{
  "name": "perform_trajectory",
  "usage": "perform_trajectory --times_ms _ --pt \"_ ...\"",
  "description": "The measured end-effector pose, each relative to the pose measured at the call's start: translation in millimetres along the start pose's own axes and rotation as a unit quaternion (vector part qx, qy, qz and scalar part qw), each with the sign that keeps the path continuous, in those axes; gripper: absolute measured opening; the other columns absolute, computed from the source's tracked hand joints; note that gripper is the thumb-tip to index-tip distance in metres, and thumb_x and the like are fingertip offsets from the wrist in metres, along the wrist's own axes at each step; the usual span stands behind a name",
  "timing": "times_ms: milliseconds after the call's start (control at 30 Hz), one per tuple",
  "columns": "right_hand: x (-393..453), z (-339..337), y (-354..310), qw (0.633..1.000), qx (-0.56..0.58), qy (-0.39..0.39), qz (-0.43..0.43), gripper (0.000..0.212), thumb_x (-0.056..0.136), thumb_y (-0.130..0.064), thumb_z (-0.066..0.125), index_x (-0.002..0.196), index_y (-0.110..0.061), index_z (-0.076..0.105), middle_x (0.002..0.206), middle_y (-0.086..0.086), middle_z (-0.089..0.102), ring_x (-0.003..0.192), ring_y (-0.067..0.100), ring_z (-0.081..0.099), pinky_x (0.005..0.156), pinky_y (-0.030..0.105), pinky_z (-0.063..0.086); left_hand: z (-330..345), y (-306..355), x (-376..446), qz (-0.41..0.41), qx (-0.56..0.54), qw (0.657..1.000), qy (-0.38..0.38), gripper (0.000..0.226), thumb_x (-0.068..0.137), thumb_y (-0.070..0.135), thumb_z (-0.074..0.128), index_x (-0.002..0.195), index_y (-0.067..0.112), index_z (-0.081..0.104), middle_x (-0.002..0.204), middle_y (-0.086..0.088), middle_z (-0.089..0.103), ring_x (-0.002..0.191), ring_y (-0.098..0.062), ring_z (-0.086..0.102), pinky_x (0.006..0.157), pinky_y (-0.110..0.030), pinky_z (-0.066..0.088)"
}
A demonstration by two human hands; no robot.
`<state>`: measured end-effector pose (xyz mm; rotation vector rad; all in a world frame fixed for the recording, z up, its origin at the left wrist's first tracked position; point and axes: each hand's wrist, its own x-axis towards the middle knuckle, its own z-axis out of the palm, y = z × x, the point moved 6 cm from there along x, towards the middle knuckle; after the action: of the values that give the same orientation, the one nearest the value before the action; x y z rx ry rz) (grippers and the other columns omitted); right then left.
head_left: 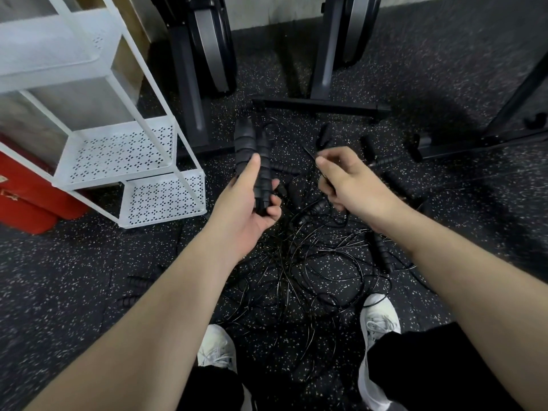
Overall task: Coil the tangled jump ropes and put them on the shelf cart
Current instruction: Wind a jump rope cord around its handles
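closest to you, your two white sneakers stand on the dark rubber floor, which is flecked all over with pale specks. between and just beyond your feet lies the tangled jump ropes, a loose heap of thin black cords with ribbed black handles scattered through and around it.

above the heap, your left hand is curled round a pair of black handles, thumb laid along them, holding them upright and side by side. your right hand is mostly closed, thumb and forefinger pinching a thin black cord that runs through the fist.

to your left stands the white shelf cart, its perforated lower trays bare where they show, its frame leaning through the wide lens. behind it sits a red box on the floor.

farther off, dark grey exercise machines rest on the same floor, one with a black crossbar foot. a light wall closes the room behind them, and a black frame stands at far right.
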<state>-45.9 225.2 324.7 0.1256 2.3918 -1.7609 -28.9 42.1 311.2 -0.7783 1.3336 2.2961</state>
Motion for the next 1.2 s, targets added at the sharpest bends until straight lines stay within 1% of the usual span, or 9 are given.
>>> perform_trajectory --times_ms 100,367,467,567,700,867,967,1067,1200 --pt "-2.2 5.9 -1.2 0.999 -0.039 -0.035 -0.008 0.01 0.104 -0.025 0.054 0.112 -0.032 0.054 0.074 -0.01 0.061 0.055 0.007 0.046 0.058 0.031 0.041 0.7 -3.3 0.8 -0.041 -0.061 0.997 0.018 0.051 0.091 0.047 0.073 0.121 0.007 0.064 0.105 -0.016 0.067 0.066 -0.017 0.054 0.056 -0.023 0.045" --pt "-20.2 34.7 -11.8 0.987 0.038 -0.153 -0.012 0.036 0.108 -0.016 0.047 0.142 -0.024 0.053 0.067 -0.006 0.051 0.045 0.002 0.037 0.046 0.02 0.031 2.6 -7.7 5.5 -0.042 -0.086 0.995 0.008 0.057 0.088 0.055 0.071 0.112 0.004 0.069 0.087 -0.01 0.071 0.073 -0.018 0.063 0.064 -0.025 0.055" --pt "-29.3 46.0 -19.0 0.98 -0.055 -0.183 -0.056 0.036 0.107 -0.014 0.048 0.143 -0.02 0.053 0.067 -0.008 0.055 0.048 -0.001 0.043 0.049 0.014 0.036 8.6 -12.1 1.0 -0.035 -0.065 0.997 -0.023 0.038 0.088 0.031 0.079 0.11 0.002 0.068 0.1 -0.011 0.076 0.092 -0.022 0.074 0.082 -0.037 0.063" --pt "-34.2 52.9 -18.5 0.97 -0.091 -0.221 -0.055 0.041 0.107 -0.014 0.048 0.148 -0.02 0.049 0.071 -0.007 0.055 0.052 -0.001 0.043 0.053 0.014 0.038 4.2 -13.6 4.3 -0.029 -0.038 0.999 -0.007 0.007 0.092 0.006 0.07 0.096 0.008 0.064 0.089 -0.005 0.065 0.08 -0.016 0.069 0.068 -0.035 0.06" --pt "-37.1 56.3 -16.2 0.965 -0.074 -0.248 -0.041 0.046 0.108 -0.014 0.046 0.152 -0.025 0.043 0.073 -0.006 0.058 0.047 0.001 0.04 0.046 0.015 0.035 3.5 -14.0 5.6 -0.03 -0.05 0.998 -0.011 0.007 0.093 0.002 0.057 0.09 0.008 0.059 0.088 -0.007 0.064 0.088 -0.019 0.066 0.069 -0.031 0.06" --pt "-28.4 39.3 -9.4 0.978 -0.093 -0.187 -0.026 0.013 0.102 -0.032 0.059 0.11 -0.022 0.061 0.048 -0.01 0.049 0.042 0.004 0.037 0.044 0.018 0.031 -0.1 -7.8 6.7 -0.034 0.018 0.999 -0.012 0.004 0.093 0.011 0.059 0.094 0.007 0.06 0.076 -0.009 0.069 0.079 -0.028 0.069 0.076 -0.046 0.064" --pt "-25.7 26.3 -6.7 0.972 -0.136 -0.189 -0.019 0.03 0.1 -0.044 0.058 0.084 -0.021 0.07 0.051 -0.011 0.045 0.046 0.008 0.035 0.047 0.022 0.031 -0.7 -5.7 4.8 -0.04 0.063 0.997 -0.004 0.014 0.093 0.018 0.06 0.084 0.007 0.062 0.07 -0.006 0.066 0.061 -0.02 0.061 0.057 -0.029 0.054" --pt "-30.3 23.5 -8.3 0.964 -0.065 -0.257 -0.023 0.024 0.106 -0.026 0.052 0.097 -0.022 0.074 0.06 -0.004 0.045 0.05 0.01 0.032 0.046 0.022 0.026 2.7 -4.9 3.5 -0.066 0.064 0.995 -0.05 0.017 0.092 0.019 0.057 0.086 0.003 0.058 0.075 -0.008 0.06 0.05 -0.015 0.05 0.045 -0.021 0.034" --pt "-29.0 13.8 -4.4 0.962 -0.042 -0.27 -0.018 0.022 0.104 -0.02 0.053 0.107 -0.023 0.074 0.06 0.001 0.044 0.05 0.014 0.029 0.044 0.022 0.025 8.1 -3.2 -1.5 -0.108 0.033 0.985 -0.129 0.014 0.09 0.018 0.054 0.097 0.006 0.051 0.079 -0.006 0.051 0.051 -0.011 0.041 0.047 -0.019 0.024"
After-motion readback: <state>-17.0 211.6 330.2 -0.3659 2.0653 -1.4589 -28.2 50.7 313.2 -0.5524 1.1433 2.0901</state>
